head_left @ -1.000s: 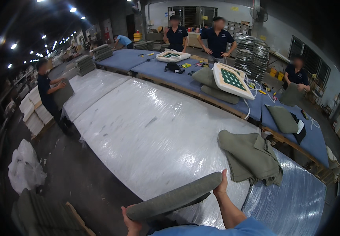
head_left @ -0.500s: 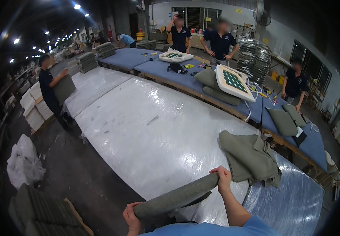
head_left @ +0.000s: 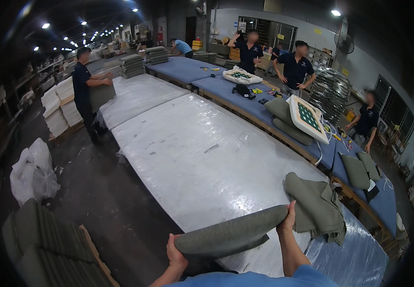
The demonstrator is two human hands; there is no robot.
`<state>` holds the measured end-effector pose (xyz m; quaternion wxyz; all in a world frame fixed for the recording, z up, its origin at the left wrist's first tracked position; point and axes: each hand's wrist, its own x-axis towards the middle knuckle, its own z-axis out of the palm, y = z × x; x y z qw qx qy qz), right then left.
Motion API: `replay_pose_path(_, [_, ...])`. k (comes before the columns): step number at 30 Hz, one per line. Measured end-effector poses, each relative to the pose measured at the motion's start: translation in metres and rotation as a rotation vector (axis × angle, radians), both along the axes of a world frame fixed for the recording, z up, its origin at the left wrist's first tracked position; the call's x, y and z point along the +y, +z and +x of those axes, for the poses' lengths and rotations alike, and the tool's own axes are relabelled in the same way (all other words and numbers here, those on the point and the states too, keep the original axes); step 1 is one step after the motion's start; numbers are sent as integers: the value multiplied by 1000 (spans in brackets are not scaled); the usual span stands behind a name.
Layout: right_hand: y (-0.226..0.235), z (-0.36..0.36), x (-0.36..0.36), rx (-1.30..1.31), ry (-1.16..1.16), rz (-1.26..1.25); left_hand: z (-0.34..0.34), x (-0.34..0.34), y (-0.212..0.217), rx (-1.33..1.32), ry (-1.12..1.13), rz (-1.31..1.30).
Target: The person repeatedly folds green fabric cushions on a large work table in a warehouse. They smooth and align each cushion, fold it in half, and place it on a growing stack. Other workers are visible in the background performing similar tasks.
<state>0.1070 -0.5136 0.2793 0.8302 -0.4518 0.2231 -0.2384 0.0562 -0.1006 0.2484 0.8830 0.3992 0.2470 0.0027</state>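
A grey-green cushion (head_left: 231,231) spans the space between my two hands, low in the head view and over the near edge of the plastic-covered table. Its left end is gripped by my left hand (head_left: 175,252). My right hand (head_left: 288,222) closes on the right end, which sits higher. A darker flap shows along the cushion's lower edge. Just beyond my right hand, a crumpled heap of grey-green fabric (head_left: 314,205) lies on the table, apart from the cushion.
The plastic-covered table (head_left: 183,138) stretches away from me. Blue tables (head_left: 216,88) behind it carry cushions and tools. Stacked grey-green cushions (head_left: 58,248) stand at lower left, near a white plastic bag (head_left: 34,172). A person (head_left: 85,91) at left holds a grey-green panel; others stand beyond.
The view has swung left, so the scene sits further right. I still hold the cushion, now turned to show more of its face. The person at left has both hands on the panel.
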Motion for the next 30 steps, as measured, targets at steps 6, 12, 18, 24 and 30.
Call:
replay_pose_path(6, [28,29,43,-152,-58,-288,23,33,27,-180,-103,208])
replay_pose_path(12, [25,44,68,225,-207,-1397,26,33,28,-404,-361,781])
replay_pose_path(18, [25,30,76,230,-159,-1366,30,40,13,-514,-422,774])
replay_pose_path(24, [26,24,69,311,-65,-1447,30,38,4,-614,-444,709])
replay_pose_path(30, [38,45,57,456,165,-1593,50,37,-13,-654,-399,577])
